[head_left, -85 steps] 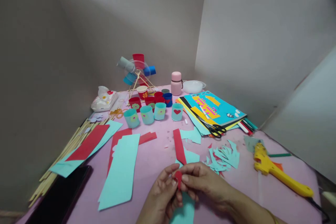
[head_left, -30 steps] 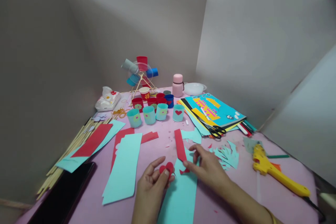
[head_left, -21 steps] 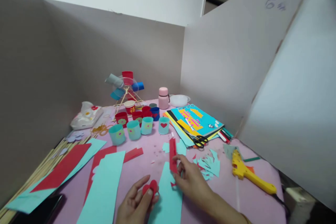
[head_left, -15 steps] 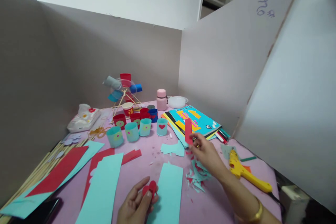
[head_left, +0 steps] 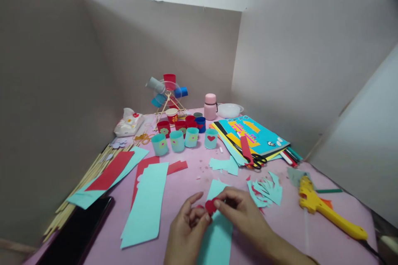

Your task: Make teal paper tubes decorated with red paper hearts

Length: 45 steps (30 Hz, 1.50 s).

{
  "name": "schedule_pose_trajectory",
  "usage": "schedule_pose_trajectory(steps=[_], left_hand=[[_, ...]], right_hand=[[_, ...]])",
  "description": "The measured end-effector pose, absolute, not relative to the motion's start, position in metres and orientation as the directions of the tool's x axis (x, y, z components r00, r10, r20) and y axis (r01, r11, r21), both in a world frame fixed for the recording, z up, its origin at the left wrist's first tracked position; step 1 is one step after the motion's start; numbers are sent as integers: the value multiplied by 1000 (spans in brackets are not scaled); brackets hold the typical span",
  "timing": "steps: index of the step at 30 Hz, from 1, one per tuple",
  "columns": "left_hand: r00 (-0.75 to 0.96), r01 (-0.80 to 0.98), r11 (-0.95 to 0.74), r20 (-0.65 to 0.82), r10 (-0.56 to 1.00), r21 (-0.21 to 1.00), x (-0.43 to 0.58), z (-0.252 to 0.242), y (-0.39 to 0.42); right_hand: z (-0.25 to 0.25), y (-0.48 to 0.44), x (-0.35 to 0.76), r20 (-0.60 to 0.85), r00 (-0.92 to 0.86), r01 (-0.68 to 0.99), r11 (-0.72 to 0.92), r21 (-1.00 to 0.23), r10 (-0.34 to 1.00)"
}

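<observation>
My right hand (head_left: 247,213) pinches a small red paper heart (head_left: 210,206) between thumb and fingertips. Close against it on the left, my left hand (head_left: 188,230) has its fingers curled, and a bit of another red paper piece (head_left: 200,206) shows between them. Both hands are over a light-blue paper strip (head_left: 214,244) lying flat on the table. Beyond them, a red paper strip (head_left: 245,149) rests across the black-handled scissors (head_left: 257,160). Paper scraps (head_left: 269,190) are heaped right of my right hand.
Several paper cups (head_left: 177,141) stand in rows before a model wheel (head_left: 168,91). A pink flask (head_left: 210,107) and white bowl (head_left: 230,110) are behind. The coloured paper stack (head_left: 267,132) and yellow glue gun (head_left: 329,213) lie right; light-blue sheets (head_left: 147,207) and a phone (head_left: 81,232) left.
My right hand has let go of the red strip, now lying on the scissors, and come down to the red heart by my left hand. The view has shifted left and down.
</observation>
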State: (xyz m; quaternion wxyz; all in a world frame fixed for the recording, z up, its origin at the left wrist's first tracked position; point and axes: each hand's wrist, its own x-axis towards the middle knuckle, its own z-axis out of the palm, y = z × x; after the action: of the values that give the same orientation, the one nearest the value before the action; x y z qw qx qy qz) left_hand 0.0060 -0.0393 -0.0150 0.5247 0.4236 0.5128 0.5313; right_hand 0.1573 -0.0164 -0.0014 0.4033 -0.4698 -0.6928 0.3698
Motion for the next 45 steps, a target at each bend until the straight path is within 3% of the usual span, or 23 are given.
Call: schedule_pose_trajectory(steps=[3, 6, 9, 12, 15, 19, 23, 26, 29, 41, 45], left_hand=[[-97, 307, 42, -13, 995, 951, -3, -4, -40], [0, 742, 1, -2, 1000, 670, -3, 2, -44], [10, 921, -18, 22, 1000, 388, 7, -2, -54], [-20, 966, 14, 18, 1000, 260, 13, -10, -63], [-52, 936, 43, 17, 998, 349, 10, -16, -66], [-94, 798, 88, -21, 995, 596, -3, -18, -62], [-31, 315, 203, -204, 979, 927, -17, -11, -57], [-47, -23, 328, -329, 943, 944, -31, 4, -51], [-102, -177, 329, -350, 931, 927, -42, 18, -42], [-49, 75, 196, -193, 980, 978, -20, -11, -14], [-12, 71, 147, -147, 989, 987, -20, -13, -18]], right_hand=[[1, -18, 172, 305, -179, 485, 353, -800, 935], [-5, -23, 178, 351, -243, 605, 424, -674, 904], [-12, -25, 175, 300, -229, 592, 377, -712, 926], [-15, -23, 172, 260, -180, 538, 316, -781, 949], [-13, -20, 174, 225, -135, 479, 262, -838, 965], [-11, -17, 179, 181, -71, 362, 194, -912, 981], [-9, -16, 185, 144, -6, 233, 141, -962, 990], [-6, -17, 188, 133, 41, 151, 126, -981, 990], [-3, -18, 189, 128, 77, 95, 120, -988, 989], [-11, -17, 188, 133, 66, 50, 130, -990, 989], [-15, -15, 181, 164, 28, 88, 161, -983, 986]])
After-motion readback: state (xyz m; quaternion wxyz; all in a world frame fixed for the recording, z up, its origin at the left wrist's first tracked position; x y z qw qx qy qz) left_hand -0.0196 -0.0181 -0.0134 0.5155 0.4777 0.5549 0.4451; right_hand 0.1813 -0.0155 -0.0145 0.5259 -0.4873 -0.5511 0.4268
